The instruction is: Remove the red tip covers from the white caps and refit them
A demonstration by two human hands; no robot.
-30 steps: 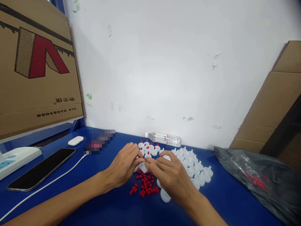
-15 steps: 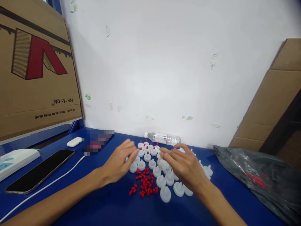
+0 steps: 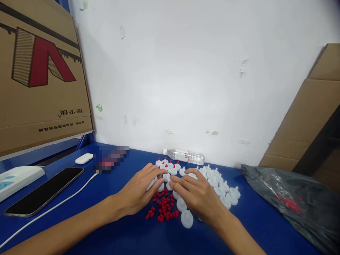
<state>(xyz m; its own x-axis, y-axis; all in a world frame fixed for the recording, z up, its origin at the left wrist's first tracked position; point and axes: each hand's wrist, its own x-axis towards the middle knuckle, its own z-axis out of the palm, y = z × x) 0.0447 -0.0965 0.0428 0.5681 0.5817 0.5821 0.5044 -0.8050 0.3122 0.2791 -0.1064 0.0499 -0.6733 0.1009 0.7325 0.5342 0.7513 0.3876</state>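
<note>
Over white pieces (image 3: 187, 219), right hand (image 3: 198, 191)

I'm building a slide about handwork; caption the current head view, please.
Left hand and right hand amid white spouted discs and red caps on a blue table, a clear plastic bottle lying behind.

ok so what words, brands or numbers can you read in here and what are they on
"绝尘侠®", upside down, on the left cardboard box
The smaller line beneath it: too small to read
Large red emblem on the box: letter-like, which letter is unclear
Bottle label: too small to read
Pixelated item: unreadable
</note>
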